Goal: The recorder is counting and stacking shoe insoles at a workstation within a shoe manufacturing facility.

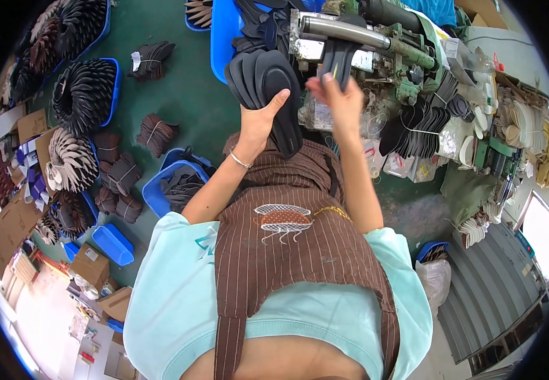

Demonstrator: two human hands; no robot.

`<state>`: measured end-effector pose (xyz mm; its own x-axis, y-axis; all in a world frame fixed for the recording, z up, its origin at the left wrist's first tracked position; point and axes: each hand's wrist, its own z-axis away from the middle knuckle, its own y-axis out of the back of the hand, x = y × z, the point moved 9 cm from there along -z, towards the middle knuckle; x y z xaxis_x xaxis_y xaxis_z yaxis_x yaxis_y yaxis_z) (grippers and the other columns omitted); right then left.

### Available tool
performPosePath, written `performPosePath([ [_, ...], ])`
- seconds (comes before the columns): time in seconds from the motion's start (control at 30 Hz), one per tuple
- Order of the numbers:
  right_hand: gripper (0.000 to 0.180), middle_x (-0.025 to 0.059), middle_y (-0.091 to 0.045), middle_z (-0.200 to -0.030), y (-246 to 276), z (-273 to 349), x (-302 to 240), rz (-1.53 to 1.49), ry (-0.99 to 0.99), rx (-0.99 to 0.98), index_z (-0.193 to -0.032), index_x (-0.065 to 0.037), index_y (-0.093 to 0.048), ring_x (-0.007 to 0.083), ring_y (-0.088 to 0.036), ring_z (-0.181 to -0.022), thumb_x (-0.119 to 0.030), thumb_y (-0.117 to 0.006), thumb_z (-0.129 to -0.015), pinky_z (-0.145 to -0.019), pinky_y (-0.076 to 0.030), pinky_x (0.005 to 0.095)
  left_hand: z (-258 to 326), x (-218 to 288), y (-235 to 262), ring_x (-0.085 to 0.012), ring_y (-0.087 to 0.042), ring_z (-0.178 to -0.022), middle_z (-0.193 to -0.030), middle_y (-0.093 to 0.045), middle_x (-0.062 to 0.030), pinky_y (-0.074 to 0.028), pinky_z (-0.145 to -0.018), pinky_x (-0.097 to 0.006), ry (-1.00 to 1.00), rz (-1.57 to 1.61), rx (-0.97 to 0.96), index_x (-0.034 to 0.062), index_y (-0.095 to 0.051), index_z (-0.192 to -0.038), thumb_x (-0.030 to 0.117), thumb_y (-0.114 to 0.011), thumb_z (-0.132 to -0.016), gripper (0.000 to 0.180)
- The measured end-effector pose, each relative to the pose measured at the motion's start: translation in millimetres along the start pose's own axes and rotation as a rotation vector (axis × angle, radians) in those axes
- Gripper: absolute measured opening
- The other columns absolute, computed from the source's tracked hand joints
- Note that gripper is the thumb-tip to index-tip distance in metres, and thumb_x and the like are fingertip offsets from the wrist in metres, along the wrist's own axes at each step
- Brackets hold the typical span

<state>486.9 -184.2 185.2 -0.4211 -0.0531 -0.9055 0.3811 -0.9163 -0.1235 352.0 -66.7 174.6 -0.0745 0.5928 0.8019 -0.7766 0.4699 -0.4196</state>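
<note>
My left hand (260,125) grips a fanned stack of black insoles (265,75), thumb on top, their narrow ends pointing toward my apron. To its right, my right hand (343,104) is closed at the near end of a single dark insole (338,58), thumb against it; its fingers are slightly blurred. That insole runs up to the metal roller (344,31) of a green machine (407,76), and its far end shows above the roller. Behind the stack, a blue bin (221,44) holds more dark insoles (268,31).
Left of me, blue tubs (113,95) hold rings of insoles, and tied bundles (157,134) lie on the green floor. A blue basket (154,193) stands by my left forearm. Right of the machine sit stacked black insoles (417,130) and pale ones (521,120).
</note>
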Motion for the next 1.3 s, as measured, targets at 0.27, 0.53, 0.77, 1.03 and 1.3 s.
performPosePath([
  [0.27,0.009,0.0055,-0.063,-0.074,61,-17,30,0.114,0.049,0.142,-0.090,0.002,-0.058,0.0074,-0.055,-0.063,-0.003,-0.061,-0.082,-0.059,-0.045,0.0217,3,1,5,-0.0129,-0.059,-0.087,-0.099,-0.062,-0.0046,-0.048,-0.080,-0.026,0.073,0.064,0.028,-0.0008,-0.059,-0.102,0.009,-0.073,-0.077,0.030],
  [0.53,0.009,-0.0021,-0.053,-0.068,-8,38,44,0.173,0.021,-0.041,-0.082,-0.005,-0.056,0.0054,-0.049,-0.058,-0.010,-0.063,-0.083,-0.055,-0.041,0.0220,5,26,3,-0.0129,-0.061,-0.078,-0.089,-0.064,-0.0048,-0.050,-0.072,-0.026,-0.117,-0.160,0.097,-0.0014,-0.060,-0.099,0.014,-0.073,-0.079,0.028],
  [0.77,0.019,0.0089,-0.066,-0.082,24,-21,13,0.013,0.069,0.024,-0.092,0.004,-0.059,0.0086,-0.059,-0.067,-0.014,-0.059,-0.088,-0.061,-0.048,0.0235,0,-2,2,-0.0143,-0.062,-0.068,-0.081,-0.064,-0.0061,-0.052,-0.060,-0.028,0.163,0.027,0.048,-0.0013,-0.062,-0.089,0.023,-0.069,-0.082,0.026],
  [1.03,0.022,0.0034,-0.062,-0.085,-21,49,46,0.050,-0.134,-0.206,-0.096,0.001,-0.057,0.0080,-0.059,-0.080,-0.002,-0.068,-0.078,-0.075,-0.048,0.0211,-1,2,18,-0.0097,-0.057,-0.077,-0.089,-0.064,-0.0030,-0.047,-0.070,-0.024,0.106,-0.131,0.145,0.0004,-0.063,-0.093,0.025,-0.074,-0.078,0.031],
  [1.3,0.026,0.0021,-0.058,-0.083,44,23,52,0.064,0.000,0.195,-0.103,0.003,-0.056,0.0077,-0.052,-0.077,-0.006,-0.066,-0.080,-0.072,-0.043,0.0218,1,-4,8,-0.0129,-0.060,-0.082,-0.097,-0.062,-0.0082,-0.050,-0.072,-0.026,0.174,0.000,-0.024,-0.0012,-0.058,-0.106,0.033,-0.058,-0.089,0.038],
])
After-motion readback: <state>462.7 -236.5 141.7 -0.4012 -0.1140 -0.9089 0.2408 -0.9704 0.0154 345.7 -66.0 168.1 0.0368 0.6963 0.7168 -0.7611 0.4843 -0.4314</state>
